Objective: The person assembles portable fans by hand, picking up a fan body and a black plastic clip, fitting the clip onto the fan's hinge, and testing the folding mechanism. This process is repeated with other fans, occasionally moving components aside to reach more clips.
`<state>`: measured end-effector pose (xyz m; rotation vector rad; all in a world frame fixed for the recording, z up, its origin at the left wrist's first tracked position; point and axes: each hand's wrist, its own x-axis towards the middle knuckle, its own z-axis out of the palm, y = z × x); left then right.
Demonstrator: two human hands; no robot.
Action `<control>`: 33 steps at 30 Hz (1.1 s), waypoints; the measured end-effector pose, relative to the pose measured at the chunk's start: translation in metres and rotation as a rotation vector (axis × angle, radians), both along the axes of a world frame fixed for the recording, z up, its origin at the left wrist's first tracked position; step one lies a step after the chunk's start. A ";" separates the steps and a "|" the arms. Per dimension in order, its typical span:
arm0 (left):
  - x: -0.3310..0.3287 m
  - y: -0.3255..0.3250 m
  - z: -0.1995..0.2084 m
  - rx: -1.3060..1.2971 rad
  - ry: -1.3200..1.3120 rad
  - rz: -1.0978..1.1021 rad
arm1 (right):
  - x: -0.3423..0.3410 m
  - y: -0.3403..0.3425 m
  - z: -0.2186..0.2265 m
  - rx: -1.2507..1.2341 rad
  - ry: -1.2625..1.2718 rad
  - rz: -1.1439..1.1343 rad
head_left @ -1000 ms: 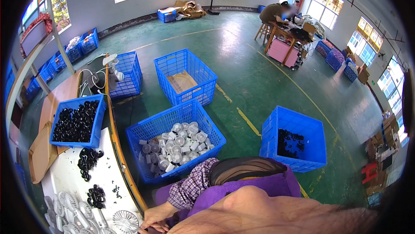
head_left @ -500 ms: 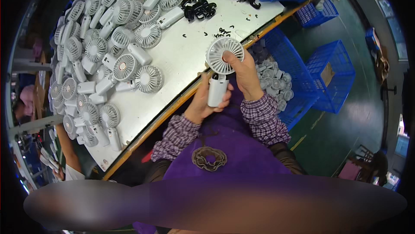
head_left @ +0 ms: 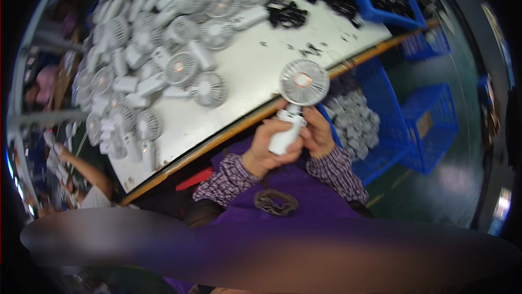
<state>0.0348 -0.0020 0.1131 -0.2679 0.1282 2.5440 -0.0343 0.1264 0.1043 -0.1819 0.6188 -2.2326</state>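
A white handheld fan is held up in front of me, just past the table's near edge, its round grille pointing away from my body. My left hand wraps around its handle from the left. On the right side of the handle, just under the grille, the fingers of my right hand are bent in against it; blur hides whether they pinch some small part. Left of my hands, a large heap of similar white fans covers the table. Small piles of black curved parts lie farther off.
A blue bin of black parts stands at the table's far right. Below the table edge, a blue crate holds white-grey round parts, with another blue crate beyond. At far left, another person's arm reaches toward white pieces.
My right hand has left the grille and come down to the handle below it. The left hand now grips the handle more fully. The view has shifted, so the table appears lower and farther right.
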 end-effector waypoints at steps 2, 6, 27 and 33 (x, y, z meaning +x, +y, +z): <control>-0.002 0.007 0.005 -0.040 -0.031 -0.037 | 0.003 0.015 -0.030 0.114 -0.030 -0.015; -0.007 -0.022 0.006 -0.745 0.254 -0.135 | 0.007 0.038 -0.033 0.170 0.124 -0.357; 0.027 -0.261 0.070 -2.822 0.477 0.004 | -0.067 0.164 -0.209 0.904 -0.249 -0.627; 0.042 -0.168 0.053 -1.416 0.077 0.154 | -0.066 0.100 -0.058 0.821 0.148 -0.657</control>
